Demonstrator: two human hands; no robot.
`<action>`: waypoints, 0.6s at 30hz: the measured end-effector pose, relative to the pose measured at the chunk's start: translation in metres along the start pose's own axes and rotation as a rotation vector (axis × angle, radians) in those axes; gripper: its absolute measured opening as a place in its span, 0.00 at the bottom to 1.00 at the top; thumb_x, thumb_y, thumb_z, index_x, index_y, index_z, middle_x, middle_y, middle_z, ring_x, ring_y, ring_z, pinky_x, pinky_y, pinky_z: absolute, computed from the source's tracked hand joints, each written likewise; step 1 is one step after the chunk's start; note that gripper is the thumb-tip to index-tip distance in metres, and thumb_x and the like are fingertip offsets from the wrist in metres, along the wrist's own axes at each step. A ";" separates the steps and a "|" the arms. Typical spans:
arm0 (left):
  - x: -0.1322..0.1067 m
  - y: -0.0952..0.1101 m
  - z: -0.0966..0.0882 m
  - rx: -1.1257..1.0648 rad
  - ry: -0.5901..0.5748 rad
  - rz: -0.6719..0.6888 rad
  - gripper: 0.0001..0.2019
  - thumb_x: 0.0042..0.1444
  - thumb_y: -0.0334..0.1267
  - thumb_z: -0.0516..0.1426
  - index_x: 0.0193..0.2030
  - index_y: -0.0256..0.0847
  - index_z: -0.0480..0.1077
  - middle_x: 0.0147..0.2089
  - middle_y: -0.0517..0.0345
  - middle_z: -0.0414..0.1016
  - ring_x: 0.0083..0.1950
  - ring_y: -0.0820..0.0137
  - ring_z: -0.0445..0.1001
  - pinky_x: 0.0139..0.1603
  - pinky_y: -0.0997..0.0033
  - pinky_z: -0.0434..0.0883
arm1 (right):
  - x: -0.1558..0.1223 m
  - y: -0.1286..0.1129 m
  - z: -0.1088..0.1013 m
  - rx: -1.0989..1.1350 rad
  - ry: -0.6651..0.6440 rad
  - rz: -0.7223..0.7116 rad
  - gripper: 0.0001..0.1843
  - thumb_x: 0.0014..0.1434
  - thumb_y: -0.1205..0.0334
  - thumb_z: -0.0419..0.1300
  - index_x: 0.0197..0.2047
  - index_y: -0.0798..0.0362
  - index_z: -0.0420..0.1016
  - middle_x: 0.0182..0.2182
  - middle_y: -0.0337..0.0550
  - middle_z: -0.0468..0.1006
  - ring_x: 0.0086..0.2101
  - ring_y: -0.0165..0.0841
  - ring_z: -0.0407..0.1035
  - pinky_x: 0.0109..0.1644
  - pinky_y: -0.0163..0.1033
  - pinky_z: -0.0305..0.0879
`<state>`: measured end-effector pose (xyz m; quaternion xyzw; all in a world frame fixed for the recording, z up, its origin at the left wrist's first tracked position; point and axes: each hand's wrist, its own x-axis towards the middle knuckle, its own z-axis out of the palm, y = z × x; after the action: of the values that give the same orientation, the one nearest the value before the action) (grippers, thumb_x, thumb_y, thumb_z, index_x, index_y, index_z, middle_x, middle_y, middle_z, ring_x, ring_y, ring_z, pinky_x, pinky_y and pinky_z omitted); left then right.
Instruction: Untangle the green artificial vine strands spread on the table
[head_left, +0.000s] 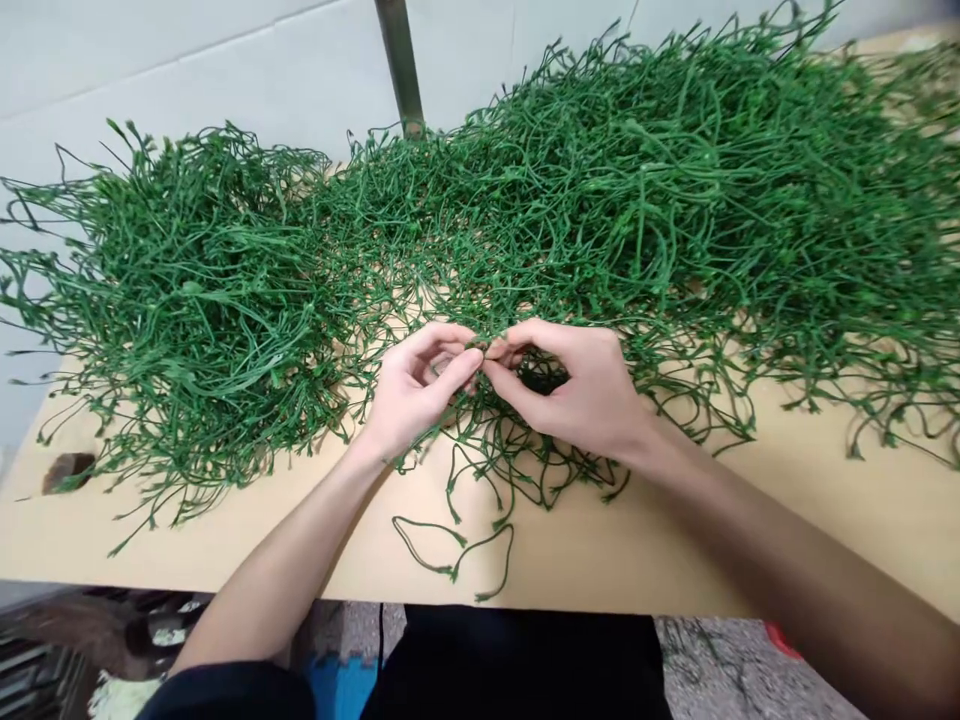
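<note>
A big tangled heap of green plastic stems (570, 190) covers the back of a wooden table (825, 500). My left hand (416, 385) and my right hand (577, 385) meet at the heap's near edge, fingertips almost touching. Each hand pinches thin green stems between thumb and fingers. A small bunch of loose stems (510, 470) hangs below the hands onto the table. One single looped stem (457, 545) lies apart near the front edge.
A pale wall and a grey metal post (400, 65) stand behind the heap. A dark knot hole (67, 470) marks the table's left end. Below the front edge are a blue mat (341, 685) and a grey floor.
</note>
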<state>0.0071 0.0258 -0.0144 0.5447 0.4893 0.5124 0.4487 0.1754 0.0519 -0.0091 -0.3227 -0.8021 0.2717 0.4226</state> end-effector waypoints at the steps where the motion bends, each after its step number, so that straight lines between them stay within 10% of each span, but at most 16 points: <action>1: 0.000 -0.001 0.000 0.021 -0.008 0.020 0.13 0.51 0.46 0.65 0.36 0.40 0.72 0.29 0.61 0.74 0.27 0.74 0.73 0.29 0.74 0.70 | 0.000 0.000 0.000 -0.012 0.014 0.005 0.03 0.55 0.69 0.60 0.33 0.52 0.73 0.28 0.38 0.80 0.28 0.29 0.73 0.35 0.35 0.71; 18: -0.009 -0.003 -0.002 0.139 -0.147 0.060 0.08 0.61 0.42 0.57 0.44 0.43 0.66 0.28 0.63 0.67 0.28 0.74 0.67 0.29 0.75 0.65 | -0.003 0.003 -0.003 -0.069 -0.045 -0.138 0.06 0.56 0.69 0.57 0.35 0.51 0.73 0.28 0.38 0.79 0.28 0.29 0.72 0.34 0.35 0.68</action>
<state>0.0045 0.0175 -0.0182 0.6250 0.4729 0.4491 0.4290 0.1803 0.0519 -0.0114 -0.2751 -0.8405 0.2213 0.4109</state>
